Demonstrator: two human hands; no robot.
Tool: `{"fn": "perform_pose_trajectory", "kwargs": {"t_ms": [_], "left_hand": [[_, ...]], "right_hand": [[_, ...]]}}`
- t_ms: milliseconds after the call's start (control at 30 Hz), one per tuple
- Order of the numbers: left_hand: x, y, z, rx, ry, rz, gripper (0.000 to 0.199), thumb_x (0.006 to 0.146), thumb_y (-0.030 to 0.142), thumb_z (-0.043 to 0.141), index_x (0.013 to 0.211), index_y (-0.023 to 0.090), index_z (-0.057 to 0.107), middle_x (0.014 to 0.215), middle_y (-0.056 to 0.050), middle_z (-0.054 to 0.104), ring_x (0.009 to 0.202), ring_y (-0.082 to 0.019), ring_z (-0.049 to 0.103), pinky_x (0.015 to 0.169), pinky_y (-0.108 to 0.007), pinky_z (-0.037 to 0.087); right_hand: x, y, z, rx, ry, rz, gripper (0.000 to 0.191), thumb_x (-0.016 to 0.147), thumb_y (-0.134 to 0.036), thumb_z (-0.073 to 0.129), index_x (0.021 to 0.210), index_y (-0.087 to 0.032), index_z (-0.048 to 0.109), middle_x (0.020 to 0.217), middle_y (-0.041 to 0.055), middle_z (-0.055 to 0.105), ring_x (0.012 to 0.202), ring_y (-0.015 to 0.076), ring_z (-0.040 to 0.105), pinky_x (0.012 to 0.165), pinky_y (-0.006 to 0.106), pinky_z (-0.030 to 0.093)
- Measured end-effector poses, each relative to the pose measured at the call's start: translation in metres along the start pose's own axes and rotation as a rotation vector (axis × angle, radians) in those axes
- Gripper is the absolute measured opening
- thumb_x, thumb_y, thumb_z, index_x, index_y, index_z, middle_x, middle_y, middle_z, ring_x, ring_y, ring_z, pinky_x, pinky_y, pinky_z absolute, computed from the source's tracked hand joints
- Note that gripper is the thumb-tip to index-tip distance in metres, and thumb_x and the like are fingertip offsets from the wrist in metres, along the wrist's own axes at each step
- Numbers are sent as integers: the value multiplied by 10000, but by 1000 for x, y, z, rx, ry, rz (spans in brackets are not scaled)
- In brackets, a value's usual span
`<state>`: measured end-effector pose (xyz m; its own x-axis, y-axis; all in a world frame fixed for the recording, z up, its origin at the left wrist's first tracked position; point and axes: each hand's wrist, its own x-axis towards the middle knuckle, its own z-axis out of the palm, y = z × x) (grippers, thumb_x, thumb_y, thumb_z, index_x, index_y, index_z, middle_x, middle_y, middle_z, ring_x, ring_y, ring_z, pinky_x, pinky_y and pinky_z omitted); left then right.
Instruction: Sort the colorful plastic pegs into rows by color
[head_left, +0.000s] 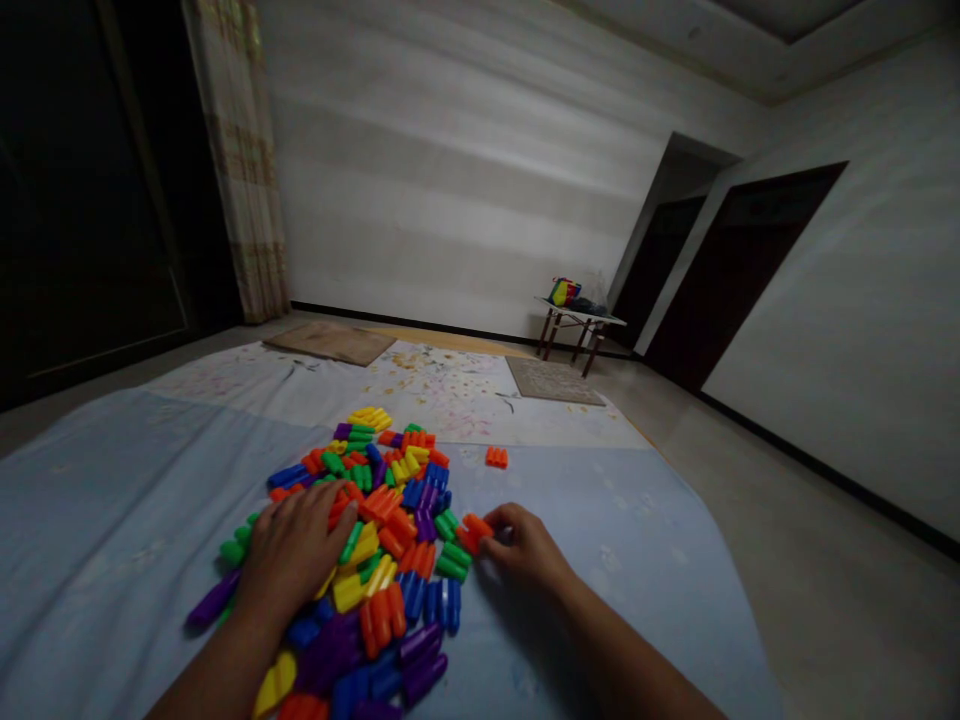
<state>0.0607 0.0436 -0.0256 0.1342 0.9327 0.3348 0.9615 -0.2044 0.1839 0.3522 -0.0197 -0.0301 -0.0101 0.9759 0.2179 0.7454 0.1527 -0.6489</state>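
While the left hand rests on heaped plastic blocks, its hold unclear, the right hand pinches an orange ribbed block, the heap just left of that grip.

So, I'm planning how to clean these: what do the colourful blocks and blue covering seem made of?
Colourful blocks: probably plastic, glossy, with bright highlights on smooth, rounded ridges. Blue covering: likely fabric, matt, with soft creases; fibre unclear.

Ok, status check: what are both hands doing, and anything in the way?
Left hand over multicoloured pile of ridged plastic blocks, grip unclear, hiding some. Right hand pinching orange ridged block, pile's right edge. Green ridged blocks close beside it.
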Motion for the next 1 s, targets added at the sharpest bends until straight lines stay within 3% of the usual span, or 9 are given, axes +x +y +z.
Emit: {"fn": "perform_pose_trajectory", "kwargs": {"t_ms": [133,233,500,567,700,800,867,1000], "left_hand": [[1,0,0,-5,4,4,529,833,476,286,1169,163,548,1217,-100,566,1139,-287,474,983,-469,298],[1,0,0,2,-2,2,539,836,478,276,1175,155,545,1213,-102,569,1131,-288,479,980,-471,298],[2,-2,5,3,40,11,553,832,480,282,1185,146,546,1207,-123,570,1123,-300,486,982,-482,300],[2,-3,5,2,38,12,554,830,483,283,1182,146,548,1210,-124,568,1122,-302,486,982,-483,300],[2,-2,4,1,26,11,542,831,479,283,1173,156,552,1215,-117,567,1128,-299,483,985,-476,296],[2,-2,3,-3,34,6,538,829,474,288,1176,156,549,1203,-114,574,1122,-296,487,985,-473,296],[2,-2,3,-10,37,10,537,825,476,292,1176,160,548,1193,-113,580,1114,-293,492,979,-471,304],[2,-3,4,-10,26,14,535,824,476,291,1177,167,549,1200,-108,578,1123,-292,486,982,-472,302]], "right_hand": [[2,21,-14,-27,163,-8,137,735,-246,578,857,-190,601,872,34,627,809,161,579,713,267,449],[-3,28,-24,-136,203,-16,125,736,-245,592,851,-199,576,911,49,614,847,180,566,750,300,441],[-4,24,-27,-122,46,-16,180,716,-347,646,795,-189,616,816,38,617,785,172,569,724,288,439],[0,27,-30,-76,59,-4,183,727,-312,621,862,-191,631,872,46,629,824,175,580,739,295,450],[5,30,-36,-5,-24,-108,404,687,-211,629,1091,-207,600,1132,82,601,1039,212,551,837,334,449],[7,28,-35,7,-112,-142,362,696,-216,633,1058,-189,632,1043,82,645,952,207,595,836,340,455],[9,30,-30,-7,-77,-113,335,707,-269,636,1031,-186,647,964,69,660,872,194,610,802,328,467],[20,40,-19,-84,122,5,439,689,-373,650,1075,-165,627,916,75,648,822,194,597,757,313,472]]}}
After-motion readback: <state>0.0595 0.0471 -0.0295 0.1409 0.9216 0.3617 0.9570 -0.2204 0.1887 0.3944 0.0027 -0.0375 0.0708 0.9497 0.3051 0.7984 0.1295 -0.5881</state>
